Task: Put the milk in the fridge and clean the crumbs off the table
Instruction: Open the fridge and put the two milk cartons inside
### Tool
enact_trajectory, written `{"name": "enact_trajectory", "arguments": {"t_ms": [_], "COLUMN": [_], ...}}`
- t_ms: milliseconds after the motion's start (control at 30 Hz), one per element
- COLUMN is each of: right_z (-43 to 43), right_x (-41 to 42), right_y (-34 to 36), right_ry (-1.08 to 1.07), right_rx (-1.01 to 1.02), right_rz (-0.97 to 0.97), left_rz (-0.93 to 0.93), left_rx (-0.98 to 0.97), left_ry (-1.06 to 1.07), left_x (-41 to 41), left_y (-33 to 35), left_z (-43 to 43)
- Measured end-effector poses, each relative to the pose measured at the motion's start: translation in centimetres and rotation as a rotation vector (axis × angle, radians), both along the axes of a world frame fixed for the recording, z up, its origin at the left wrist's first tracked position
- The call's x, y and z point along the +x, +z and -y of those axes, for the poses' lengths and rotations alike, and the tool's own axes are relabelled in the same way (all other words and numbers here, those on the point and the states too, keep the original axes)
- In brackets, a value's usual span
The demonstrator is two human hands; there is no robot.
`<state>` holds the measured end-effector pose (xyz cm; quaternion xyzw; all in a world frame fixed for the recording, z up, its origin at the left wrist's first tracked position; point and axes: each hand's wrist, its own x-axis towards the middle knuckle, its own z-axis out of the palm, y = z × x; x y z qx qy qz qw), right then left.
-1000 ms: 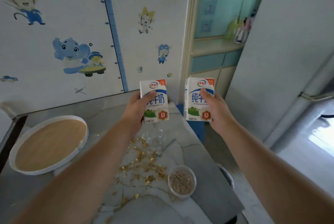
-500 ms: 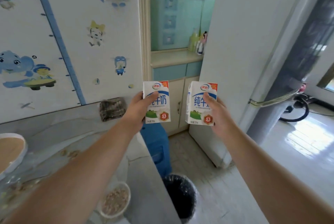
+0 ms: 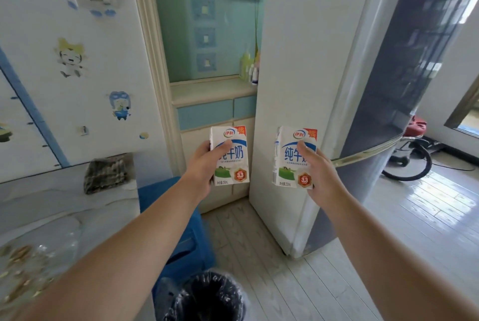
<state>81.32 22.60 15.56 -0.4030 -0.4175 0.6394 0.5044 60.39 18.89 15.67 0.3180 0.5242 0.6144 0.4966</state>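
Observation:
My left hand (image 3: 201,165) grips a small white and blue milk carton (image 3: 232,162) upright in front of the cupboard. My right hand (image 3: 320,170) grips a second, matching milk carton (image 3: 290,160) just in front of the fridge's white side. The fridge (image 3: 311,61) stands tall at the right with its grey doors shut and a gold handle (image 3: 363,154) across them. At the lower left lies the marble table (image 3: 51,206), with golden crumbs (image 3: 18,256) scattered near its left end.
A black-lined waste bin (image 3: 207,297) stands on the floor below my arms. A blue stool (image 3: 178,224) sits between table and cupboard. A checked cloth (image 3: 106,173) lies at the table's far corner. A red vacuum cleaner (image 3: 414,149) is beyond the fridge.
My view has swung right, away from the table toward the fridge. Both hands keep hold of their cartons and have moved further apart, closer to the fridge.

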Motion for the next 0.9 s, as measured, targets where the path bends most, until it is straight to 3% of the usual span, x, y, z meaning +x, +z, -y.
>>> {"name": "enact_trajectory", "arguments": {"t_ms": [567,900], "right_z": [-22.2,-28.6], "right_x": [7.1,10.4], "right_y": [4.5,6.6], "right_ry": [-0.122,-0.074], "right_rx": [0.068,0.112], "right_rz": [0.055,0.038], "left_rz": [0.021,0.041], "left_rx": [0.148,0.166], "left_ry": [-0.143,-0.130], "left_x": [8.0,12.8], "left_y": [4.1,5.7], "left_z": [-24.4,-30.8]}}
